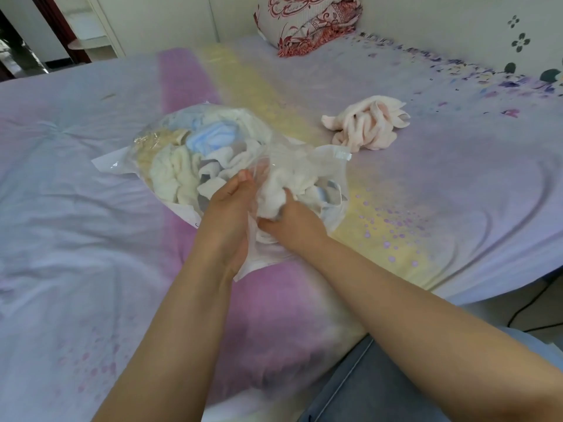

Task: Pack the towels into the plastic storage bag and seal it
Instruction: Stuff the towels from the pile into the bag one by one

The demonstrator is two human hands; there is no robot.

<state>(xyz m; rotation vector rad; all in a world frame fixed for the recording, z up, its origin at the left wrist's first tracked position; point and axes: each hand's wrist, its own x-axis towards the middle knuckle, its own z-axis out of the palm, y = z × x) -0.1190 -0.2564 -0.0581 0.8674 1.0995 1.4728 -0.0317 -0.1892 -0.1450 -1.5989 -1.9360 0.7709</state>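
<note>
The clear plastic storage bag (213, 153) lies at the centre of the frame on the bed (76, 178), bulging with cream, white and blue towels (195, 159). Its open mouth faces the person. The left hand (228, 205) grips the bag's near edge, fingers curled around the plastic. The right hand (292, 217) is closed on a white towel (280, 190) at the opening. A pink towel (368, 126) sits loose, well apart to the upper right. A red-patterned folded quilt (307, 22) rests at the top of the frame.
</note>
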